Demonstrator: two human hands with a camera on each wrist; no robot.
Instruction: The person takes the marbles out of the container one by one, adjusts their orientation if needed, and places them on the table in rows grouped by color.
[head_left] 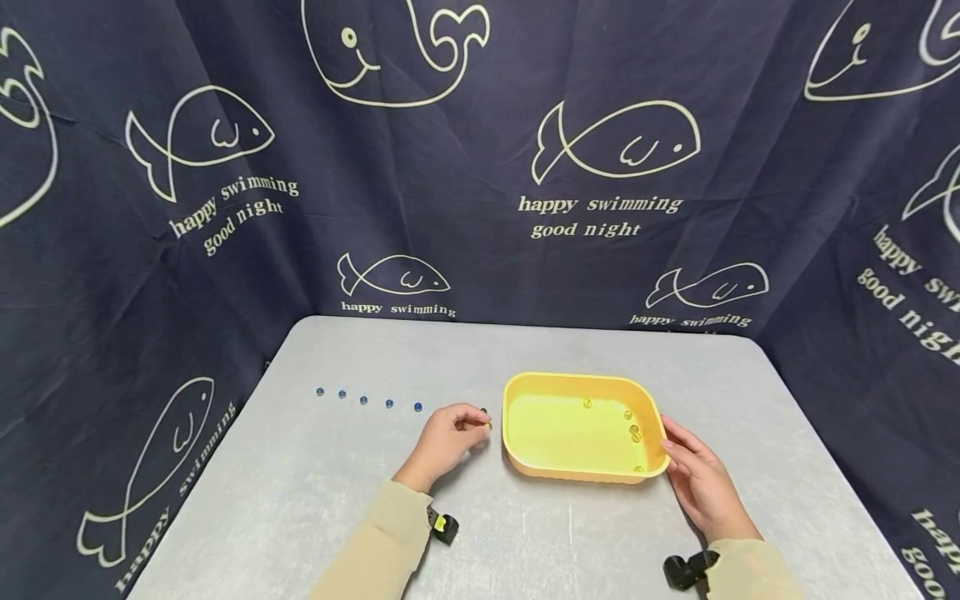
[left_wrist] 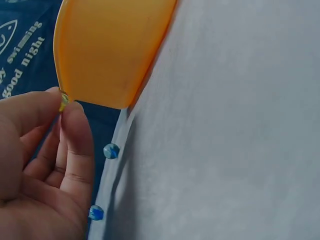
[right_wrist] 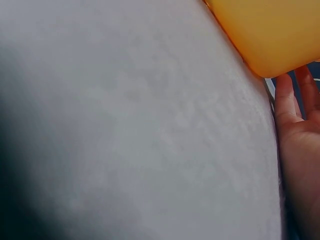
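Between thumb and fingertips, my left hand point(head_left: 450, 437) pinches a small yellow glass marble point(left_wrist: 64, 101), just left of the yellow basin point(head_left: 581, 477). In the left wrist view the marble overlaps the basin's edge. At the basin's right end is my right hand point(head_left: 701, 479), its extended fingers and thumb touching the outer wall and rim. Several yellow marbles point(head_left: 634, 431) lie on the basin floor, mostly toward the right side. To the left of my left hand, blue marbles point(head_left: 363, 400) form a spaced row on the table.
The light grey table point(head_left: 555, 542) has rounded far corners. Behind it and at both sides hangs a dark blue curtain point(head_left: 480, 175) with white fish drawings and lettering. Each wrist carries a small black camera point(head_left: 444, 527).
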